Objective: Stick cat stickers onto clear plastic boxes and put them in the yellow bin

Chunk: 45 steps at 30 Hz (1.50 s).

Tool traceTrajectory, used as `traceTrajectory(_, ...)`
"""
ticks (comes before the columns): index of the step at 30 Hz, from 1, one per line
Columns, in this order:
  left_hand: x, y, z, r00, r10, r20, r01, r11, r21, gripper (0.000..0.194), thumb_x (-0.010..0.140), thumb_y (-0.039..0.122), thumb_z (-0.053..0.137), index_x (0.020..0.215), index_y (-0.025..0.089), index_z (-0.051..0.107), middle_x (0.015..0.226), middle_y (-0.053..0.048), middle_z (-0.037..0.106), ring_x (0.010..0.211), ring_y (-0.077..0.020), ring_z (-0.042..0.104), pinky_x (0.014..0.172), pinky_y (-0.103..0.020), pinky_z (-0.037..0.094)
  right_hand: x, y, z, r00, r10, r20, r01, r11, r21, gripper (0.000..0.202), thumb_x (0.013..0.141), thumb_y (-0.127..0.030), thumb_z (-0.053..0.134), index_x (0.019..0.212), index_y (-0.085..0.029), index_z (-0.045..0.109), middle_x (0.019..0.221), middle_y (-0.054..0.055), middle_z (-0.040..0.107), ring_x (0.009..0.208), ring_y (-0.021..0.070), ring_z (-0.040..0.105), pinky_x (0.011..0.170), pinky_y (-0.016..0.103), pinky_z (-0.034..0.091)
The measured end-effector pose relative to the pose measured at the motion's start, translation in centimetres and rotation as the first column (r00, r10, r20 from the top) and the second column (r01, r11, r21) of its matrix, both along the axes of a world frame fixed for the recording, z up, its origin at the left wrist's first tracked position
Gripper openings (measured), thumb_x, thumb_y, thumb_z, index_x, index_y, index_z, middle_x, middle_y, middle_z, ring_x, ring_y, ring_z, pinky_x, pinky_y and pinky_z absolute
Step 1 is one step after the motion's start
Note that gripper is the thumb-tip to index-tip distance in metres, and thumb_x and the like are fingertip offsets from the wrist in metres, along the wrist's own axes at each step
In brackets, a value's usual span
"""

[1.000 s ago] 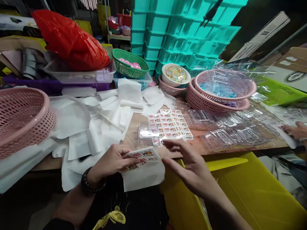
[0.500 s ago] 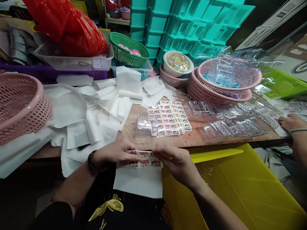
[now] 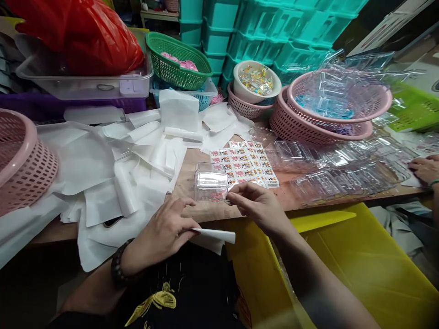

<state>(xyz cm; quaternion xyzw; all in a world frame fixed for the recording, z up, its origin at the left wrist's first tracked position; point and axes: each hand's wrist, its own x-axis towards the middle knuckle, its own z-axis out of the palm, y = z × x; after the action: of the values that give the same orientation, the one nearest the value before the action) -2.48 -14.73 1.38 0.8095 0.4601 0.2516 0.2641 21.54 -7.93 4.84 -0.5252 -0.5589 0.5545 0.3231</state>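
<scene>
Between the thumb and fingers of my left hand (image 3: 171,224) is a sticker sheet (image 3: 216,235), bent over so that mostly its white backing shows. My right hand (image 3: 254,201) is closed in a pinch at the near right corner of a clear plastic box (image 3: 211,178). A small sticker with pink print (image 3: 218,195) shows at its fingertips, against the box; whether it is stuck down I cannot tell. Beyond the box lie printed sticker sheets (image 3: 248,164) with cat pictures in rows.
White backing papers (image 3: 144,183) are heaped on the left beside a pink basket (image 3: 27,160). Clear plastic boxes (image 3: 346,183) lie in rows on the right, near another person's hand (image 3: 425,169). Stacked pink baskets (image 3: 318,128), a white bowl (image 3: 257,82) and teal crates (image 3: 267,32) stand behind.
My right hand has moved from the sticker sheet forward to the clear box, carrying a sticker. My left hand keeps the sheet, which has tipped and folded over.
</scene>
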Motion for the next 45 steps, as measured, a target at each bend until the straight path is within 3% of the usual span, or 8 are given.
traceTrajectory(4, 0.6, -0.4, -0.9, 0.995, 0.010, -0.098, -0.003, 0.998, 0.066, 0.018, 0.089, 0.016, 0.063, 0.095, 0.025, 0.077, 0.160, -0.008, 0.032, 0.123, -0.0321, 0.050, 0.104, -0.055, 0.041, -1.1, 1.7, -1.3, 0.994, 0.094, 0.047, -0.094, 0.996, -0.011, 0.040, 0.070, -0.054, 0.077, 0.074, -0.017, 0.064, 0.068, 0.000, 0.062, 0.062, 0.0114, 0.054, 0.059, 0.027, 0.042)
traceTrajectory(7, 0.7, -0.1, -1.6, 0.993, -0.041, -0.114, 0.045, 0.999, 0.030, 0.018, 0.089, 0.016, 0.062, 0.096, 0.024, 0.076, 0.165, -0.007, 0.022, 0.120, -0.0325, 0.051, 0.101, -0.055, 0.043, -1.2, 2.2, -1.7, 0.989, 0.122, 0.089, -0.122, 0.992, 0.003, 0.039, 0.071, -0.055, 0.076, 0.074, -0.017, 0.064, 0.069, 0.001, 0.063, 0.067, 0.0136, 0.057, 0.066, 0.030, 0.044)
traceTrajectory(19, 0.7, 0.1, -2.8, 0.997, -0.075, 0.003, 0.075, 0.994, -0.085, 0.021, 0.088, 0.015, 0.064, 0.097, 0.029, 0.077, 0.166, 0.000, 0.017, 0.124, -0.0307, 0.051, 0.100, -0.050, 0.047, -1.7, 2.1, -1.8, 0.986, 0.098, 0.135, -0.101, 0.995, 0.018, 0.033, 0.076, -0.050, 0.073, 0.075, -0.017, 0.065, 0.070, 0.002, 0.065, 0.066, 0.0142, 0.058, 0.065, 0.030, 0.044)
traceTrajectory(28, 0.9, 0.2, -3.7, 0.992, -0.096, 0.082, 0.102, 0.992, -0.069, 0.023, 0.088, 0.013, 0.064, 0.100, 0.027, 0.077, 0.167, 0.001, 0.010, 0.132, -0.0322, 0.047, 0.105, -0.048, 0.046, -1.7, 1.9, -1.9, 0.985, 0.093, 0.147, -0.097, 0.995, 0.018, 0.038, 0.074, -0.055, 0.072, 0.075, -0.018, 0.065, 0.070, 0.002, 0.065, 0.066, 0.0144, 0.057, 0.064, 0.030, 0.044)
traceTrajectory(35, 1.0, 0.0, -3.7, 0.995, -0.080, 0.064, 0.084, 0.994, -0.063, 0.023, 0.087, 0.014, 0.065, 0.099, 0.028, 0.078, 0.167, 0.001, 0.010, 0.119, -0.0305, 0.056, 0.098, -0.049, 0.051, -1.8, 2.0, -1.7, 0.992, 0.073, 0.107, -0.073, 0.997, -0.004, 0.039, 0.071, -0.054, 0.075, 0.074, -0.017, 0.066, 0.068, 0.001, 0.065, 0.065, 0.0139, 0.058, 0.065, 0.029, 0.044)
traceTrajectory(40, 1.1, 0.0, -3.7, 0.995, -0.071, 0.066, 0.074, 0.996, -0.048, 0.024, 0.085, 0.013, 0.066, 0.098, 0.028, 0.078, 0.166, 0.002, 0.015, 0.119, -0.0286, 0.055, 0.097, -0.047, 0.052, -1.8, 2.0, -1.8, 0.985, 0.068, 0.161, -0.072, 0.997, 0.021, 0.036, 0.074, -0.052, 0.073, 0.075, -0.017, 0.066, 0.070, 0.002, 0.066, 0.066, 0.0142, 0.058, 0.065, 0.029, 0.045)
traceTrajectory(45, 1.2, 0.0, -3.8, 0.994, -0.077, 0.074, 0.080, 0.996, -0.038, 0.026, 0.086, 0.011, 0.064, 0.100, 0.029, 0.077, 0.167, 0.005, 0.006, 0.124, -0.0289, 0.052, 0.102, -0.047, 0.050, -1.9, 1.7, -2.0, 0.974, 0.048, 0.220, -0.064, 0.996, 0.063, 0.031, 0.080, -0.048, 0.069, 0.076, -0.017, 0.067, 0.071, 0.003, 0.066, 0.066, 0.0141, 0.057, 0.062, 0.028, 0.044)
